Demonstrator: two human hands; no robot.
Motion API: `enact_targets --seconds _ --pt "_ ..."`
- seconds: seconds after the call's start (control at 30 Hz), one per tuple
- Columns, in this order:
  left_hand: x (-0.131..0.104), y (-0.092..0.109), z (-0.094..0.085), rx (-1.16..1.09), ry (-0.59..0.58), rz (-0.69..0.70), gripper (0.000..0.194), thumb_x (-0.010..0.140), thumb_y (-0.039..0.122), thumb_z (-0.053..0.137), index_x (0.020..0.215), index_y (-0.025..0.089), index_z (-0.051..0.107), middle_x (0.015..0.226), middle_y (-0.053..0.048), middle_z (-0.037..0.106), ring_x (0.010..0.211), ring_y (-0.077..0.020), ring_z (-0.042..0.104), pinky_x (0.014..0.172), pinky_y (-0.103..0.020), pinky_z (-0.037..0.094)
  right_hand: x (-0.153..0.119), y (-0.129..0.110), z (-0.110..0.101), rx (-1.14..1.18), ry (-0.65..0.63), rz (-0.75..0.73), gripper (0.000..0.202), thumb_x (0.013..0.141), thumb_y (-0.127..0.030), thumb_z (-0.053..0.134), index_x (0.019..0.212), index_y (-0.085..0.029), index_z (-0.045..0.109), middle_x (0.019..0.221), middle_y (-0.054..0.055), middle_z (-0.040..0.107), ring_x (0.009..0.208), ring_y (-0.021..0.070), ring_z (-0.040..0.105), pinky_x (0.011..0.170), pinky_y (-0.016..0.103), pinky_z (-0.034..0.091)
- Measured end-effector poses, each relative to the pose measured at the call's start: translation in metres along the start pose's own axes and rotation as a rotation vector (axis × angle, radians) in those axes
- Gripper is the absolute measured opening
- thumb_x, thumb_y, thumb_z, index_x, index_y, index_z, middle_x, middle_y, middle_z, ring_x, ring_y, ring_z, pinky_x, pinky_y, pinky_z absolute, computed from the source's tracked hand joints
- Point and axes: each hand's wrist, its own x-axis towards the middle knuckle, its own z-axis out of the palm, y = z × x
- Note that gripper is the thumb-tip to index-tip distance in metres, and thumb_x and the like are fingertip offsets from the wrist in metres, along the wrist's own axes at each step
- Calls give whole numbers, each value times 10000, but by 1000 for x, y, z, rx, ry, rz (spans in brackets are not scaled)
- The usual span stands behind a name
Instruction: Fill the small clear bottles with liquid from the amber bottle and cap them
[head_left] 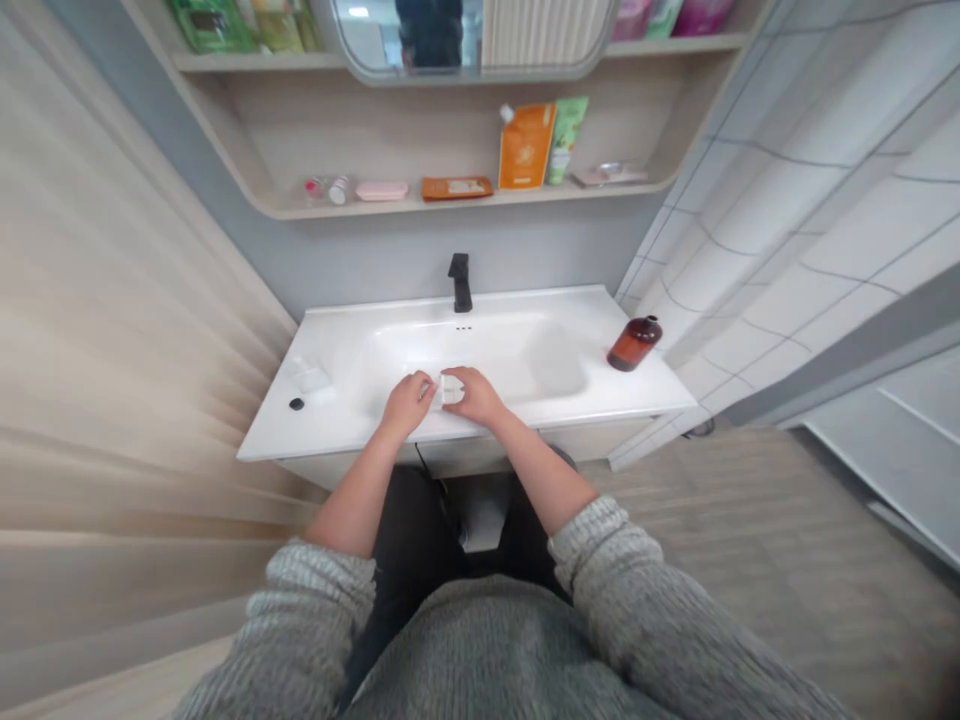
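Over the front part of the white sink basin (487, 350), my two hands are close together. My right hand (478, 396) is closed round a small white object (451, 389), its thumb and fingers on the object's edges. Just left of it, my left hand (409, 402) has its fingers pinched together near the object's left side; whatever lies between those fingertips is too small to make out. Behind them stands the black faucet (460, 283).
An amber bottle (634, 343) stands open on the counter's right. A clear container (311, 376) and a small black cap (297, 404) are at the left. Above, a shelf (360, 208) holds an orange pouch (526, 147), a green tube (568, 138) and small items below a mirror (480, 72).
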Motion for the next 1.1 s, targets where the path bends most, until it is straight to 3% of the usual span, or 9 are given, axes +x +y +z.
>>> enact_targets --seconds 0.17,0.3,0.43,0.57,0.63,0.77,0.93,1.0,1.1 --pt "1 -3 1 9 -24 88 115 1030 349 580 1032 254 645 1047 -103 707 1092 -313 655 1038 -471 515 2 4 0 50 -50 51 762 663 -279 985 1386 -269 746 1406 93 739 1262 327 704 1010 464 630" --pt "-1 -3 3 -1 -32 125 162 1032 340 564 1130 240 644 1130 -116 700 1121 -307 650 1066 -475 510 3 4 -1 81 -48 66 749 655 -268 979 1368 -266 751 1405 84 740 1251 318 709 993 450 635" --pt "1 -7 4 -72 28 62 345 1021 402 601 1321 234 621 1223 -120 690 1172 -290 653 1116 -477 496 2 0 -1 109 14 91 736 675 -308 966 1369 -247 730 1389 102 742 1215 298 712 936 410 645" --pt "5 -19 0 -345 68 -27 715 913 463 719 1546 250 465 1488 -158 606 1308 -282 641 1095 -456 526 4 0 -1 239 82 164 721 735 -423 942 1380 -241 673 1362 120 738 1146 276 739 823 351 638" --pt "6 -23 -2 -479 1 -61 805 855 515 766 1553 266 452 1502 -156 615 1322 -286 654 1051 -435 553 5 2 0 312 66 171 669 792 -476 899 1369 -245 652 1347 121 736 1118 265 751 828 353 633" --pt "6 -17 3 -547 -79 -83 799 738 557 868 1410 232 582 1368 -142 708 1282 -299 685 1047 -438 566 6 5 1 391 -19 156 566 839 -540 845 1282 -243 654 1309 99 730 1117 249 759 936 385 628" --pt "-3 -11 1 -549 35 -159 823 641 476 940 1356 226 617 1361 -146 730 1216 -309 728 1019 -469 597 6 5 3 376 -43 135 634 842 -570 828 1349 -245 629 1334 111 731 1158 246 739 937 375 625" --pt "-16 -19 -13 -500 126 -209 843 629 448 948 1376 250 610 1374 -139 730 1228 -316 732 992 -474 615 6 5 3 378 11 146 625 889 -565 776 1410 -265 604 1334 104 739 1169 239 730 922 367 621" --pt "-51 -43 -49 -396 325 -316 826 663 456 922 1396 262 595 1432 -147 696 1289 -333 710 1017 -519 617 7 6 3 381 73 163 549 936 -538 710 1407 -273 615 1272 88 761 1118 225 737 908 362 613"
